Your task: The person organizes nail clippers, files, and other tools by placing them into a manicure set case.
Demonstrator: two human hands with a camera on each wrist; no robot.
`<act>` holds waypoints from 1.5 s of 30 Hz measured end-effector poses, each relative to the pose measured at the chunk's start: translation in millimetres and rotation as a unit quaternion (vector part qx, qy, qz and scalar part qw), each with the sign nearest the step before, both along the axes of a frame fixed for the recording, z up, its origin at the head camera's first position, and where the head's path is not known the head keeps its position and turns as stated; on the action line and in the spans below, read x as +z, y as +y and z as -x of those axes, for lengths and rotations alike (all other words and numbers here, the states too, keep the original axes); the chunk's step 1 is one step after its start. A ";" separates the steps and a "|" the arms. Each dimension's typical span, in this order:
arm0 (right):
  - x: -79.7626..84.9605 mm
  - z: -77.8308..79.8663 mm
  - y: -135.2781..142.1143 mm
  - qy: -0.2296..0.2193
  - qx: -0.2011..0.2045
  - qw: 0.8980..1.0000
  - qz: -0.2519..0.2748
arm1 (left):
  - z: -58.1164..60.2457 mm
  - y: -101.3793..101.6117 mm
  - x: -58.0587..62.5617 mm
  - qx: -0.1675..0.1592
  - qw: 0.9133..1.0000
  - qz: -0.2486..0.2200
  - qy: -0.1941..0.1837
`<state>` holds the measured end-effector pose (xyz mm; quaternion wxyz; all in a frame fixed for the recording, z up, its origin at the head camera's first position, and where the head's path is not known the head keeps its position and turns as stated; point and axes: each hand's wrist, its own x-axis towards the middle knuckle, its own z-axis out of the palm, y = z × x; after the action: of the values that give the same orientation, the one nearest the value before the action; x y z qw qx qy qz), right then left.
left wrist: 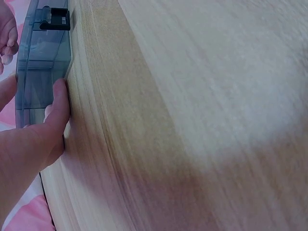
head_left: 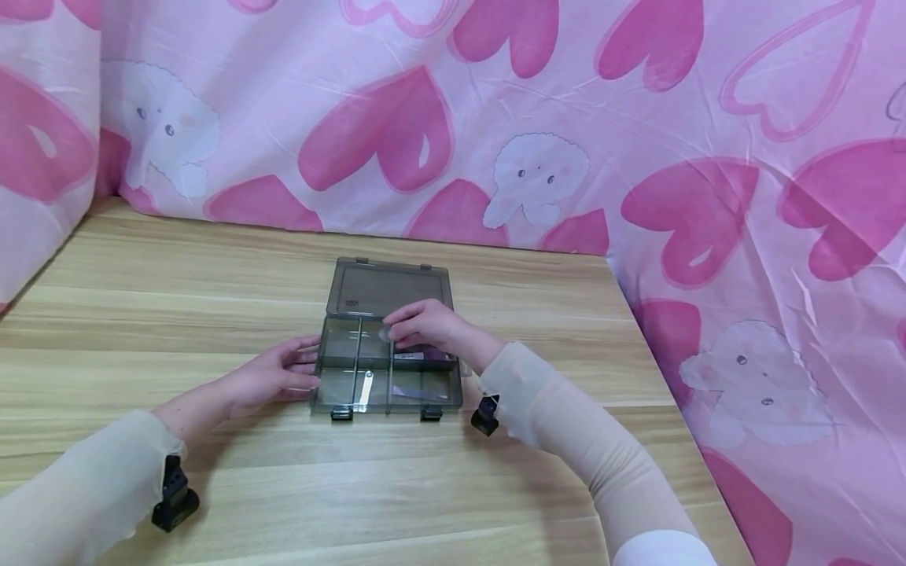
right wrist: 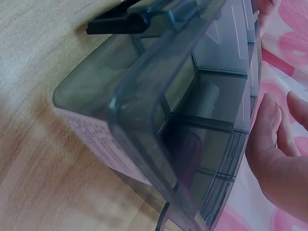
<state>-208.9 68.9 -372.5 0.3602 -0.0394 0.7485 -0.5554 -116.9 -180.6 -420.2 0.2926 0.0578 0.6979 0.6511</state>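
Observation:
A smoky clear compartment box lies open on the wooden table, its lid tilted back. My left hand rests with straight fingers against the box's left wall; in the left wrist view its thumb presses on the box's side. Over the far right compartments hovers my right hand, fingertips dipping toward the middle divider; the right wrist view shows this hand relaxed with nothing in it beside the box. A pale strip lies in a near compartment and a purple item in the right one.
Two black latches sit on the box's near edge. Bare wooden table surrounds the box. Pink heart-print cloth hangs behind and drapes over the table's right side. Small black cameras sit on both sleeved wrists.

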 end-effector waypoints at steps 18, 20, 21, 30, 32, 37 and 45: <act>5.9 12.7 38.3 0.026 -0.043 0.999 0.008 | 1.0 0.7 0.5 -0.002 1.000 -0.003 -0.005; 5.8 14.5 47.2 0.030 -0.056 0.998 0.016 | 0.7 0.6 0.5 -0.002 1.000 -0.003 -0.004; 5.7 15.4 52.0 0.033 -0.061 0.997 0.020 | 0.6 0.6 0.5 -0.002 1.000 -0.003 -0.003; -4.5 21.6 89.4 0.067 -0.087 0.994 -0.001 | 1.6 1.0 -0.3 -0.002 1.000 0.003 -0.002; -8.0 22.7 94.5 0.074 -0.091 0.993 -0.014 | 1.3 0.8 -0.3 -0.002 1.000 0.003 -0.003; -15.9 25.7 104.0 0.081 -0.096 0.991 -0.040 | 0.8 0.5 0.0 -0.002 1.000 -0.001 -0.004; -25.7 26.9 110.8 0.084 -0.085 0.990 -0.082 | 0.1 1.1 1.3 0.001 1.000 -0.002 -0.008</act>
<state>-235.7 179.7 -398.3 0.2501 0.0073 0.8195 -0.5155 -116.9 -179.5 -419.0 0.2972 0.0527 0.6944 0.6532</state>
